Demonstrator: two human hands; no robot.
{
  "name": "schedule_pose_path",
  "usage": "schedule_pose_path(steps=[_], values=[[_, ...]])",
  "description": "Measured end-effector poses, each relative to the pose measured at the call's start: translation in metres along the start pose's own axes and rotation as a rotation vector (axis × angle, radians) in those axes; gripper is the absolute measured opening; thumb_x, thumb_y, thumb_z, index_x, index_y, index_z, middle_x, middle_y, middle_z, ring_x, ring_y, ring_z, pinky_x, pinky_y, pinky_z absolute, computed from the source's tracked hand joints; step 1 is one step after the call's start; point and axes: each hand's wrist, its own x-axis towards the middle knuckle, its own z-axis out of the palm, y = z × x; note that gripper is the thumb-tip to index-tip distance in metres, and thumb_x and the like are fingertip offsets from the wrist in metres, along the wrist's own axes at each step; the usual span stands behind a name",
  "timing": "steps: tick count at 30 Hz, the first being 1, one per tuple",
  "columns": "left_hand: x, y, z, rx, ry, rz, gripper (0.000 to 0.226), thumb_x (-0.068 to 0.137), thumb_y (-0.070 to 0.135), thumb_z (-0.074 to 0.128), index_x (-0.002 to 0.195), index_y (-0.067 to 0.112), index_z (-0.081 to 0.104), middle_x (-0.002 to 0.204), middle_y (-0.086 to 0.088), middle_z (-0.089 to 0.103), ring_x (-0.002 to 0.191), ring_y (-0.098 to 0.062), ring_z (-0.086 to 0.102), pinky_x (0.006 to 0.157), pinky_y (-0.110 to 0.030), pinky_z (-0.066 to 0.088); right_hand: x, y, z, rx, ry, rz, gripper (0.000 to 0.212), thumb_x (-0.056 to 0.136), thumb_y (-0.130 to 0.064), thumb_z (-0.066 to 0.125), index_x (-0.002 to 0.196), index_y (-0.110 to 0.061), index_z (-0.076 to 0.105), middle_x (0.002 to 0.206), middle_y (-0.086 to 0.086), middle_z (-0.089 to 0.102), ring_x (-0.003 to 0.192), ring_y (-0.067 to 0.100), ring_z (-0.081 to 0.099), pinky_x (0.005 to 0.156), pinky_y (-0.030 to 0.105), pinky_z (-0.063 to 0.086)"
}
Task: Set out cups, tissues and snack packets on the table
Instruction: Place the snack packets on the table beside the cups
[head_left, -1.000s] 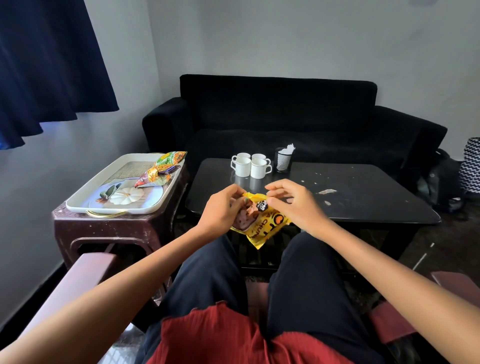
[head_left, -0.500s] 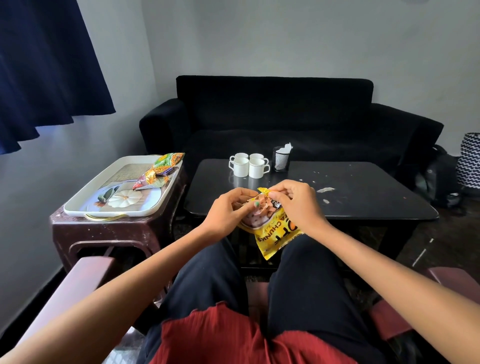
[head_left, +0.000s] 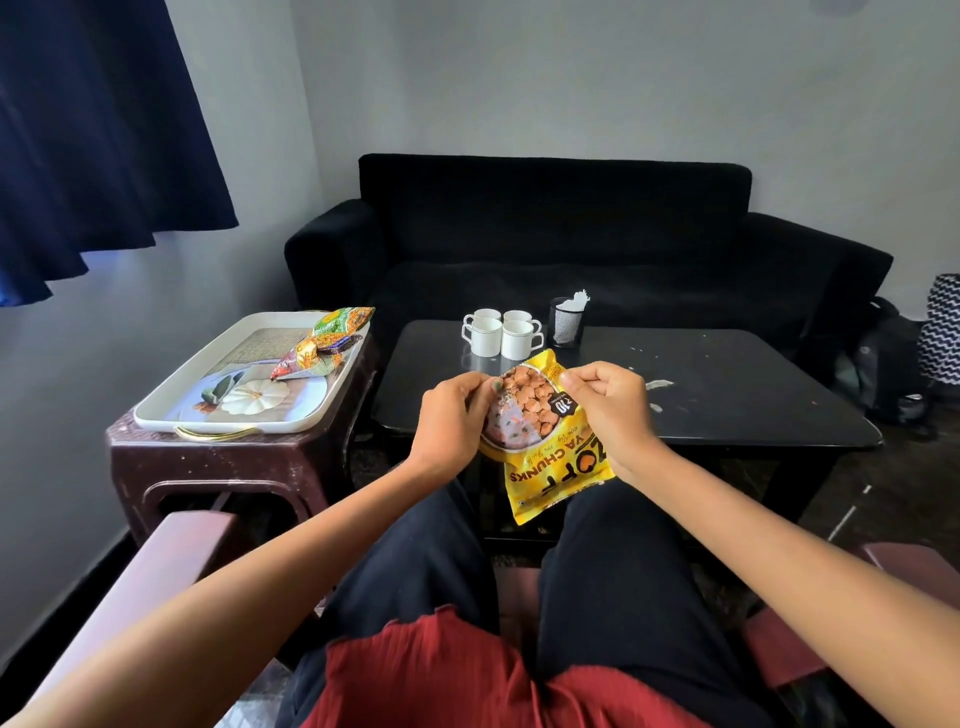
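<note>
I hold a yellow snack packet (head_left: 540, 441) upside down above my lap, at the near edge of the black table (head_left: 727, 395). My left hand (head_left: 452, 421) pinches its left upper edge and my right hand (head_left: 608, 400) pinches its right upper corner. Several white cups (head_left: 501, 332) stand grouped at the table's far left. Beside them is a black mesh holder with white tissues (head_left: 567, 319). Two more snack packets (head_left: 324, 348) lie on the white tray (head_left: 171, 410) to my left.
The tray rests on a dark maroon stool (head_left: 234, 467) left of the table. A black sofa (head_left: 571, 234) stands behind the table. Bags (head_left: 904, 364) sit on the floor at the right. Maroon chair arms flank my legs.
Both hands have lifted the yellow packet up and turned it, so it now hangs more upright with its picture side facing me. The camera has tilted slightly.
</note>
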Motion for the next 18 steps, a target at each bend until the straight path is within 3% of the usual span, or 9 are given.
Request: schedule_pose_path(steps=[6, 10, 14, 18], values=[[-0.001, -0.001, 0.001, -0.023, 0.011, -0.051, 0.022, 0.098, 0.023, 0.051, 0.085, 0.014, 0.067, 0.076, 0.003, 0.068, 0.074, -0.012, 0.065, 0.063, -0.022, 0.051, -0.002, -0.001, 0.002, -0.003, -0.022, 0.038, 0.007, 0.089, -0.015, 0.062, 0.083, -0.016, 0.065, 0.078, -0.009, 0.065, 0.073, -0.003, 0.060, 0.055, 0.006, 0.044], [-0.002, -0.004, -0.002, -0.014, 0.069, -0.084, 0.025, 0.099, 0.024, 0.048, 0.087, 0.010, 0.067, 0.079, -0.005, 0.070, 0.077, -0.020, 0.067, 0.067, -0.039, 0.056, 0.000, -0.006, -0.006, -0.115, -0.158, 0.027, 0.018, 0.090, -0.031, 0.060, 0.085, -0.015, 0.066, 0.078, -0.008, 0.066, 0.073, -0.002, 0.058, 0.057, 0.004, 0.045], [0.002, -0.008, -0.010, -0.054, 0.203, -0.153, 0.024, 0.099, 0.022, 0.046, 0.089, 0.013, 0.065, 0.080, -0.005, 0.067, 0.080, -0.024, 0.066, 0.067, -0.039, 0.052, 0.002, -0.008, -0.013, -0.039, -0.367, 0.196, 0.025, 0.085, -0.034, 0.067, 0.091, -0.010, 0.069, 0.084, 0.000, 0.072, 0.074, 0.007, 0.067, 0.061, 0.016, 0.051], [0.005, -0.008, -0.013, -0.180, 0.198, -0.305, 0.025, 0.096, 0.022, 0.048, 0.077, 0.017, 0.064, 0.077, 0.000, 0.066, 0.076, -0.022, 0.062, 0.066, -0.037, 0.051, 0.004, -0.005, -0.012, 0.081, -0.284, 0.244, 0.010, 0.085, -0.018, 0.068, 0.083, -0.008, 0.066, 0.074, 0.003, 0.070, 0.072, 0.013, 0.068, 0.057, 0.023, 0.056]])
